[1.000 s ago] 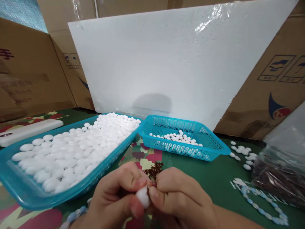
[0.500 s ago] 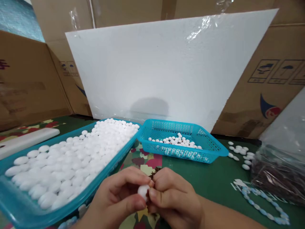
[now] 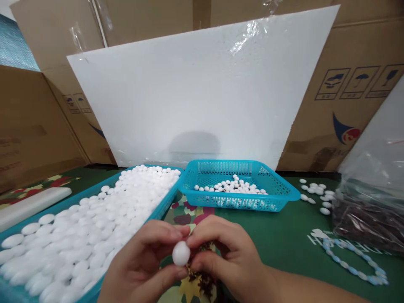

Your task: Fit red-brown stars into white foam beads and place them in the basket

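Observation:
Between the fingertips of my left hand point(image 3: 145, 261) is a white ball point(image 3: 181, 253), small and smooth, its round end facing me. My right hand point(image 3: 225, 252) meets it from the other side, with thumb and forefinger pinched at the ball's right edge. A clump of dark reddish-brown crinkled strands point(image 3: 202, 280) hangs below and within my right fingers; how it joins the ball is hidden. Left of my hands lies a large blue tray point(image 3: 168, 206) heaped with white egg-shaped balls point(image 3: 94, 227).
A blue perforated basket point(image 3: 284, 195) holding several white balls stands behind my hands. Loose white balls point(image 3: 325, 211), a plastic bag of dark brown material point(image 3: 362, 214) and a bead bracelet point(image 3: 353, 273) lie right. A white board point(image 3: 195, 97) leans against cardboard boxes behind.
The white ball has turned and shifted slightly left, showing more of its round end. My right fingers have opened a little, and more brown strands show below. The camera view has tilted slightly.

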